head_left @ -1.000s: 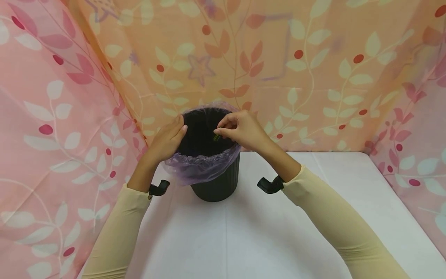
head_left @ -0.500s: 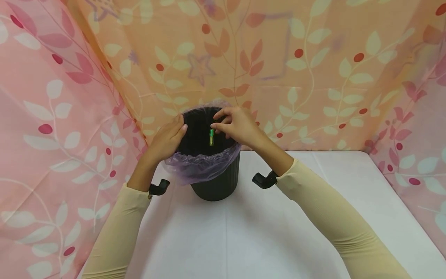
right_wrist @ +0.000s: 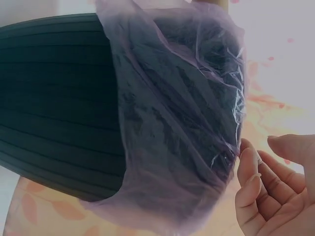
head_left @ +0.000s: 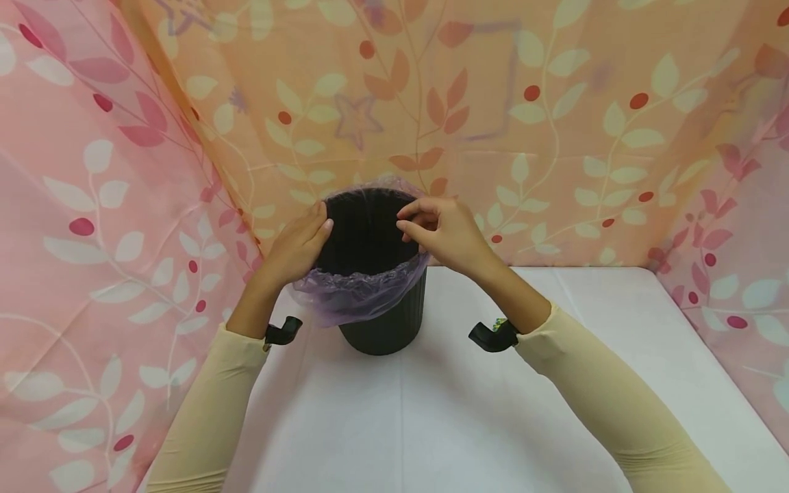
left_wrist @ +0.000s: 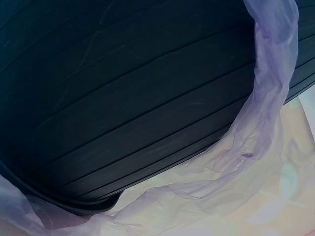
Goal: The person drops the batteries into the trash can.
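A black ribbed bin point(head_left: 383, 332) stands on the white table, its mouth facing me in the head view. A thin purple plastic bag point(head_left: 364, 299) lines it and folds down over the rim. My left hand point(head_left: 296, 243) rests against the bin's left rim with fingers extended. Over the right rim is my right hand point(head_left: 453, 236), fingers loosely bent and holding nothing. The right wrist view shows its thumb apart from the fingers point(right_wrist: 250, 184), which lie right at the bag's edge. Dark shadow hides the bin's bottom.
White cloth covers the table point(head_left: 394, 424). Floral fabric point(head_left: 555, 137) hangs close behind the bin, with pink floral panels point(head_left: 92, 239) at both sides. Black curved wrist mounts point(head_left: 493, 337) jut inward from each cuff.
A small green and gold cylinder, like a battery, left my right fingertips inside the bin's mouth and is out of sight. My right hand has drawn back rightward; the left stays put.
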Demonstrator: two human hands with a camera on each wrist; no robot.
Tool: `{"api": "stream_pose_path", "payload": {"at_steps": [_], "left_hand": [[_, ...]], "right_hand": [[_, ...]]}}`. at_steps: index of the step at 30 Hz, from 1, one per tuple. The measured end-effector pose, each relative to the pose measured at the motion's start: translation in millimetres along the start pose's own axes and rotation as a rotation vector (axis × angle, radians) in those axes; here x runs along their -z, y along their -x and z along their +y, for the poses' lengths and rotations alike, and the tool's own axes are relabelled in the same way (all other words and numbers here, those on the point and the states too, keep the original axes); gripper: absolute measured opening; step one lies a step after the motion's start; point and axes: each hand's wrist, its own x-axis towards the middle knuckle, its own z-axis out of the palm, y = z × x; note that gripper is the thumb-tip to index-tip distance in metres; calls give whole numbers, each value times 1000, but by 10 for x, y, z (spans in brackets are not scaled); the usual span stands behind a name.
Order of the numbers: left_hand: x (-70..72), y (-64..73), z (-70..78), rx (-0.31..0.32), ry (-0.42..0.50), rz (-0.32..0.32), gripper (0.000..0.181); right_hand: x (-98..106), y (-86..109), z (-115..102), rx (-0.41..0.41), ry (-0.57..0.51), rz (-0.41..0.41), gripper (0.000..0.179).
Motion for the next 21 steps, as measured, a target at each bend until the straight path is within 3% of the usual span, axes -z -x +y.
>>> {"api": "stream_pose_path", "payload": {"at_steps": [21], "left_hand": [[15, 22, 39, 9, 3, -5, 63]], "right_hand": [[308, 663, 315, -63, -29, 60, 16]]}}
